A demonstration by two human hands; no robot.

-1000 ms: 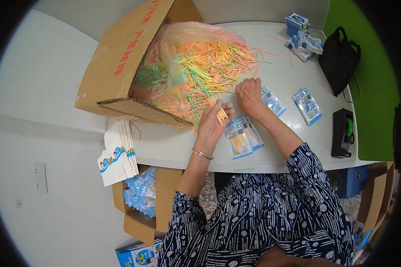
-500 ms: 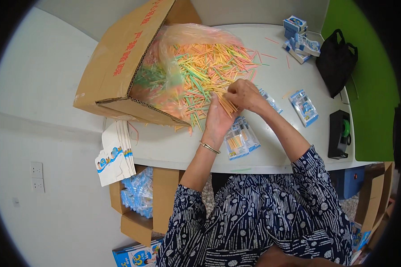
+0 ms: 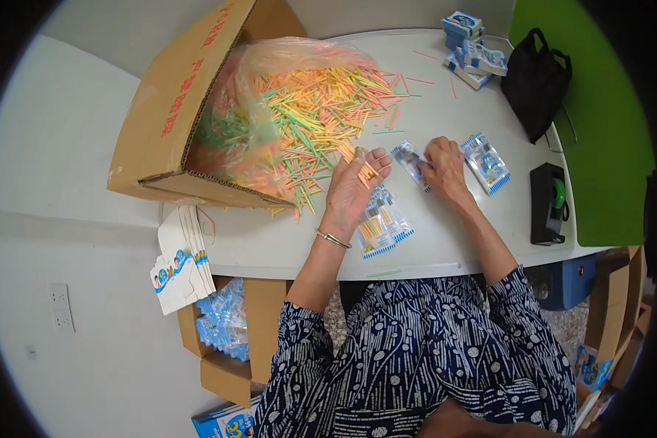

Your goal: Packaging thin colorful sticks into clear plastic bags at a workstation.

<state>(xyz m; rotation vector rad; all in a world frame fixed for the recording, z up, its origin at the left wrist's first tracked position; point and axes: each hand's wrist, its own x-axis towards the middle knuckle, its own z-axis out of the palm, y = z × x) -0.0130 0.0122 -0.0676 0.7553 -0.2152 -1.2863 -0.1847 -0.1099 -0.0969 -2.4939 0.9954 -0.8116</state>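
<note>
My left hand is turned palm up with its thumb pressed over a small bundle of short orange sticks. The bundle is at the near right edge of a loose heap of thin pastel sticks, pink, yellow, green and orange. To the right, my right hand has curled fingers and its thumb at a clear and blue plastic packet, gripping its edge; the fingertips are partly hidden. Just below my left hand lie overlapping clear packets, with orange sticks inside. Another packet lies beyond my right hand.
A cardboard box lies on its side at left, its plastic liner spilling the sticks. Small blue-white boxes, a black bag and a tape dispenser stand at right. Below the table edge, an open carton holds packets; folded white cartons overhang.
My right hand has left the bundle and moved right to the packet there. My left hand still holds the orange sticks, now with its fingers more opened. The whole view has shifted slightly.
</note>
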